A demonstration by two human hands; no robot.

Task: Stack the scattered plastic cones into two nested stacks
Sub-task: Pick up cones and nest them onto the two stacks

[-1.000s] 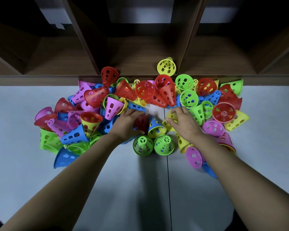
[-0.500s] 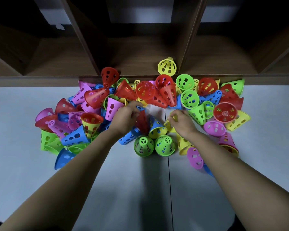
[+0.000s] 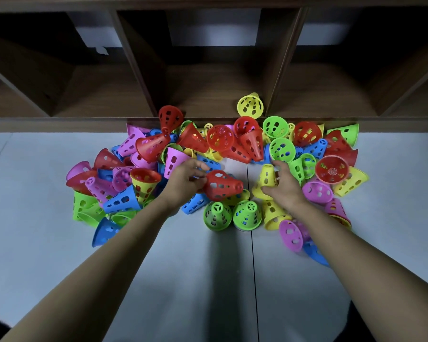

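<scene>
A wide heap of perforated plastic cones (image 3: 158, 154) in red, blue, green, yellow and pink lies on the pale floor against the shelf base. My left hand (image 3: 183, 181) grips a red cone (image 3: 223, 185) by its wide rim, the narrow end pointing right, lifted just above the heap. My right hand (image 3: 286, 186) holds an upright yellow cone (image 3: 266, 178) by its right side. Two green cones (image 3: 218, 215) (image 3: 247, 214) stand side by side, narrow end up, just in front of my hands.
A dark wooden shelf unit (image 3: 220, 87) with open compartments runs along the back; one yellow cone (image 3: 250, 106) lies in its middle compartment. A floor seam (image 3: 253, 267) runs toward me. A pink cone (image 3: 290, 235) and a blue cone (image 3: 316, 254) lie by my right forearm.
My left hand has pulled a red cone out of the heap and lifted it. My right hand has closed on a yellow cone and set it upright.
</scene>
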